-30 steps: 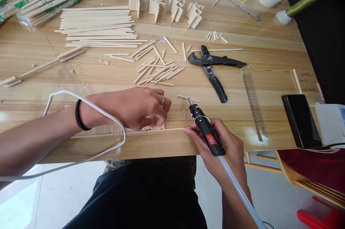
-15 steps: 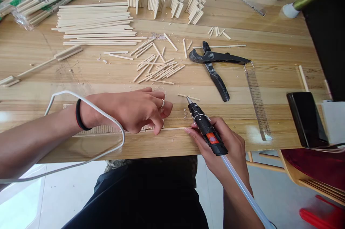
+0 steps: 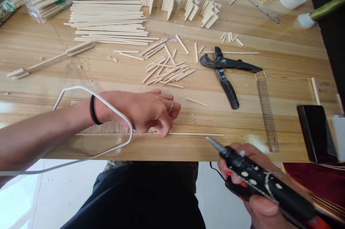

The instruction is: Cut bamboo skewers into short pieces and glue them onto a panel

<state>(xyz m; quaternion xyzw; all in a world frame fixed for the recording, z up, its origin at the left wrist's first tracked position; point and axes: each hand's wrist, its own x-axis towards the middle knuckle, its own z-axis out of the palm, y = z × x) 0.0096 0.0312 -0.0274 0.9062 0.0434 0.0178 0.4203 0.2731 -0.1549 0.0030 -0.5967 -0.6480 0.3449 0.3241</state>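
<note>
My right hand [image 3: 253, 175] is wrapped round a black hot glue gun [image 3: 250, 175], its metal nozzle pointing up and left. The nozzle tip is close to a long thin wooden stick [image 3: 198, 134] lying along the front of the table. My left hand [image 3: 151, 112] has its fingers curled, with the thumb and fingertips holding that stick against a row of short sticks [image 3: 107, 127] set side by side. The hand and wrist cover much of this row. A white cable [image 3: 126, 119] loops over my left forearm.
Loose short sticks [image 3: 172, 72] and a stack of long sticks [image 3: 107, 24] lie beyond my hands. A black pipe cutter [image 3: 223, 64], a clear ruler [image 3: 266, 114] and a phone [image 3: 314, 133] are on the right. Small stick bundles [image 3: 171, 3] stand at the back.
My right hand has let go of the long stick's end and moved right and nearer me. The glue gun has turned, its grip now in my palm. The left hand stays on the sticks.
</note>
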